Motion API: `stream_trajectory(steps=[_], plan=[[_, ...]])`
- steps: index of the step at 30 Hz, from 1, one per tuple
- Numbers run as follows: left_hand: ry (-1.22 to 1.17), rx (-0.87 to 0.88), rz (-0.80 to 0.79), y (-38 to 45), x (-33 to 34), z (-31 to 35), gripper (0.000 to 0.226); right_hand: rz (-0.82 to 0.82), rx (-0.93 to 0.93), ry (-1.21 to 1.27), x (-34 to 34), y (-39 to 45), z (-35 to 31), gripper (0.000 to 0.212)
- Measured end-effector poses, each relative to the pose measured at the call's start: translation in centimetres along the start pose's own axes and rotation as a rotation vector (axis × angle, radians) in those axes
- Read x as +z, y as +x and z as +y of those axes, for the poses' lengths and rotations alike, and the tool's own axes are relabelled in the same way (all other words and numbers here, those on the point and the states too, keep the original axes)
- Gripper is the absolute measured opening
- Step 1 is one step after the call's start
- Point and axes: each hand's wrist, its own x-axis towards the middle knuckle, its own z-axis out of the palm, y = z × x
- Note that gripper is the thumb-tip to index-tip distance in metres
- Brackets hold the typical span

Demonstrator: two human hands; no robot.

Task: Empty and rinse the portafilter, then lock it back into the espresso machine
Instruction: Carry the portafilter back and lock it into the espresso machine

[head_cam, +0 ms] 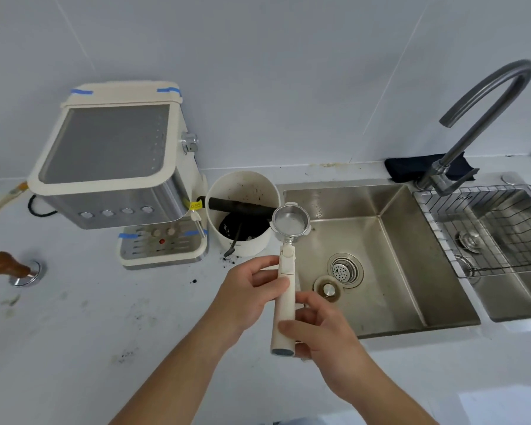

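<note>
Portafilter [286,271], cream-handled with a round steel basket, is held out over the front left corner of the stainless steel sink [390,259], basket end away from the person and open side up. Its basket looks bare metal inside and sits just beside the rim of the white round knock box [242,185], which has a black bar across it and dark coffee grounds at the bottom. The left hand [246,299] grips the upper part of the handle, thumb lying across the top and fingers curled behind it. The right hand [316,329] is closed around the lower end of the handle, thumb pressed on its front and fingers wrapped underneath. The cream and steel espresso machine [117,176] stands to the left on the white counter [74,332], apart from the portafilter. Loose dark grounds dot the counter near the knock box. A wooden-handled tamper [11,269] lies at the far left.
</note>
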Motion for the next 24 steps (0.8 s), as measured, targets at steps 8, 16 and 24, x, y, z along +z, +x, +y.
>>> stream_trajectory(steps=[8,16,24], plan=[[0.008,-0.012,0.077,-2.6,-0.8,-1.2,0.034,-0.084,0.042,-0.031,0.5,-0.8,0.9,0.036],[-0.027,-0.006,0.162,-5.3,-0.9,-2.6,0.036,-0.193,0.081,-0.070,0.8,-1.8,1.8,0.046],[-0.024,-0.024,0.199,-7.4,-4.2,-3.8,0.033,-0.271,0.116,-0.122,4.1,-2.2,2.8,0.051]])
